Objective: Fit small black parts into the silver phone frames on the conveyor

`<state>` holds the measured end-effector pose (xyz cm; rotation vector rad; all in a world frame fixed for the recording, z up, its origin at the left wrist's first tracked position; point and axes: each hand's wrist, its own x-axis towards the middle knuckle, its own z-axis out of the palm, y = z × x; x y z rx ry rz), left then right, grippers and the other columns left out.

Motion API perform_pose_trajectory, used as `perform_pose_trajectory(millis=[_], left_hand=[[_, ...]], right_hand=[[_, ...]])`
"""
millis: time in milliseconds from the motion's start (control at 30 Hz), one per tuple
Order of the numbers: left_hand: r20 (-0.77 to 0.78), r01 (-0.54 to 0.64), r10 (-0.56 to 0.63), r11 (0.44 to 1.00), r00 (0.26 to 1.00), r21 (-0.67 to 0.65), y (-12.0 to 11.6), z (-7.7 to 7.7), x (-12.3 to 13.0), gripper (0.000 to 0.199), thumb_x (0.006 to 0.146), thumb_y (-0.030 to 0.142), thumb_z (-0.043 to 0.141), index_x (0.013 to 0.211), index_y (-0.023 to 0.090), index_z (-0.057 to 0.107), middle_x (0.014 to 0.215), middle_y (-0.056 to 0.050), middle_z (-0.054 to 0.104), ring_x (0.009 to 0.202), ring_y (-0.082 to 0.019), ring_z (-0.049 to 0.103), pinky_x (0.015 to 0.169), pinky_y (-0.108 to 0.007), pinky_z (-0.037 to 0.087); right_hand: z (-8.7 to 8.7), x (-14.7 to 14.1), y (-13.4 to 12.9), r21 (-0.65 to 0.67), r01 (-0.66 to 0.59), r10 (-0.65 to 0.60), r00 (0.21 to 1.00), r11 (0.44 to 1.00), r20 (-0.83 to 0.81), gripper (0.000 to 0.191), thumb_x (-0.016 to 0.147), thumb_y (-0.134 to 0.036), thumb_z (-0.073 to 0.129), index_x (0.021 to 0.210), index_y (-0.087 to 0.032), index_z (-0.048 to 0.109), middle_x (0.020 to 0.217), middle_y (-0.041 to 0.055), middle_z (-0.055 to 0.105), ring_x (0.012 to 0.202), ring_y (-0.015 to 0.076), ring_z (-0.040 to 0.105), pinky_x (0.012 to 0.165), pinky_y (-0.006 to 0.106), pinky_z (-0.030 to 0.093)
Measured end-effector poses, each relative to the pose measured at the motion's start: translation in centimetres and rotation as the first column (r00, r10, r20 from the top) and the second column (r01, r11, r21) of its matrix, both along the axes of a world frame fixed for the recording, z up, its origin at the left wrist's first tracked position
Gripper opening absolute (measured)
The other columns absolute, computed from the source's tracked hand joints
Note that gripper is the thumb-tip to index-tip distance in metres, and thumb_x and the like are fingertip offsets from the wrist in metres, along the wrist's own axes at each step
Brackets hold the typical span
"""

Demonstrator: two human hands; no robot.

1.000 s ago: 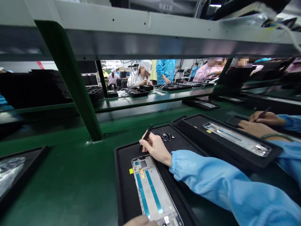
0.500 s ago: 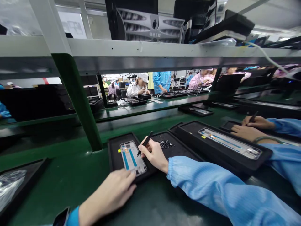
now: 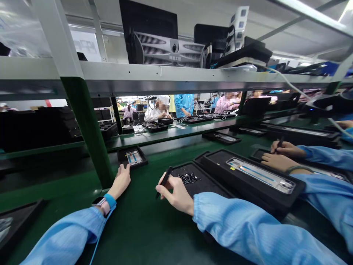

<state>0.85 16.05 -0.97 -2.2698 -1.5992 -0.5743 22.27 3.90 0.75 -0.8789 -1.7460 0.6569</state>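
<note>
"Closed grip, R hand [image 3: 178, 193]: thumb + fingers are pinching a black pen-like tool [image 3: 164, 177], tip pointing down. L hand [image 3: 120, 182] is reaching fwd, palm down, fingers loosely open."

"Is the L hand gripping anything?"

"Nothing I'm seeing. Its fingertips are sitting at the near rim of a small black tray [image 3: 142, 164]; can't tell if they're touching. Inside, a silvery phone frame [image 3: 134, 157] w/ blue strips is lying flat."

"What's near the R hand?"

"Just beside it, a parts tray [image 3: 206, 186] is holding a loose heap of tiny dark parts [image 3: 189, 178]. Farther right, a 2nd frame [image 3: 260, 175] is lying in a thick black tray. Beyond that, a co-worker's hands [image 3: 280, 162] are working w/ another dark tool."

"What could go wrong?"

"Small tray's sitting at arm's length, so an off-centre push could be twisting it, w/ the frame sliding inside. The L wrist is passing close to a green post [image 3: 93, 147]; a knock there could be jolting the tray. Blue cord [image 3: 95, 246] is trailing off that wrist & could be snagging. And if the R hand's drifting sideways, the tool could be scattering those parts."
</note>
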Motion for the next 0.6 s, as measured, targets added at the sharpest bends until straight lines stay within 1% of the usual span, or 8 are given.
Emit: perform_pose_trajectory(millis=[67,133,233,333,400,467,533,600], left_hand=[[0.010,-0.021,0.021,1.000,1.000,0.011,0.0,-0.2,0.0,0.038,0.077,0.001,0.033,0.113,0.001,0.047,0.097,-0.019,0.050,0.094,-0.030,0.052,0.080,-0.043,0.042],[0.015,0.006,-0.006,1.000,1.000,0.017,-0.5,0.0,0.7,0.041,0.077,0.002,0.033,0.115,0.002,0.045,0.101,-0.020,0.049,0.097,-0.032,0.051,0.080,-0.046,0.042],[0.017,0.134,-0.134,0.991,0.991,0.009,-2.5,0.3,2.7,0.042,0.077,0.005,0.037,0.117,0.009,0.045,0.108,-0.018,0.050,0.101,-0.031,0.050,0.083,-0.046,0.043],[0.010,0.318,-0.318,0.948,0.948,-0.025,-6.2,0.3,5.0,0.038,0.080,0.012,0.042,0.117,0.017,0.047,0.116,-0.013,0.051,0.107,-0.027,0.048,0.092,-0.043,0.042],[0.005,0.433,-0.433,0.899,0.901,-0.067,-9.2,0.3,6.2,0.038,0.083,0.018,0.044,0.121,0.022,0.046,0.125,-0.009,0.048,0.114,-0.024,0.045,0.096,-0.040,0.041],[0.031,0.578,-0.582,0.799,0.813,-0.165,-11.9,0.5,7.0,0.045,0.085,0.023,0.045,0.129,0.025,0.039,0.137,-0.007,0.039,0.121,-0.024,0.039,0.100,-0.041,0.039],[0.096,0.671,-0.676,0.683,0.730,-0.289,-13.9,0.9,7.6,0.052,0.086,0.027,0.046,0.136,0.027,0.030,0.145,-0.005,0.029,0.126,-0.027,0.033,0.102,-0.046,0.036],[0.146,0.691,-0.701,0.606,0.698,-0.393,-15.1,1.3,8.0,0.057,0.087,0.028,0.045,0.139,0.030,0.023,0.148,-0.003,0.022,0.129,-0.028,0.028,0.104,-0.049,0.033]], right_hand=[[1.1,0.2,-0.3,0.007,0.010,-0.010,1.000,1.000,-0.008,0.021,0.081,-0.036,0.055,0.074,-0.016,0.050,0.059,-0.0011,0.054,0.048,0.0112,0.058,0.049,0.022,0.047],[3.1,0.7,-0.8,0.014,0.027,-0.027,0.999,1.000,-0.023,0.028,0.081,-0.042,0.054,0.070,-0.016,0.050,0.055,-0.0021,0.053,0.045,0.0106,0.056,0.046,0.021,0.045],[7.6,2.2,-1.9,0.087,0.076,-0.071,0.996,0.993,-0.061,0.043,0.082,-0.055,0.046,0.061,-0.017,0.048,0.049,-0.0018,0.053,0.041,0.0096,0.053,0.042,0.021,0.043],[12.4,4.5,-3.6,0.221,0.144,-0.126,0.988,0.965,-0.094,0.052,0.082,-0.060,0.042,0.054,-0.017,0.048,0.046,-0.0012,0.053,0.041,0.0085,0.052,0.044,0.022,0.044],[15.0,6.4,-4.8,0.281,0.154,-0.130,0.986,0.947,-0.104,0.046,0.079,-0.055,0.050,0.055,-0.016,0.050,0.048,-0.0021,0.054,0.044,0.0076,0.054,0.045,0.021,0.044],[16.6,8.5,-5.8,0.321,0.163,-0.123,0.983,0.933,-0.139,0.037,0.079,-0.046,0.056,0.059,-0.015,0.051,0.052,-0.0039,0.054,0.045,0.0057,0.053,0.046,0.020,0.041],[17.1,10.4,-6.1,0.341,0.189,-0.131,0.974,0.921,-0.187,0.027,0.083,-0.035,0.055,0.065,-0.016,0.053,0.053,-0.0055,0.052,0.044,0.0036,0.049,0.043,0.019,0.035],[16.2,11.4,-5.9,0.308,0.195,-0.149,0.975,0.931,-0.167,0.018,0.086,-0.028,0.051,0.074,-0.017,0.055,0.053,-0.0060,0.048,0.043,0.0035,0.044,0.041,0.020,0.029]])
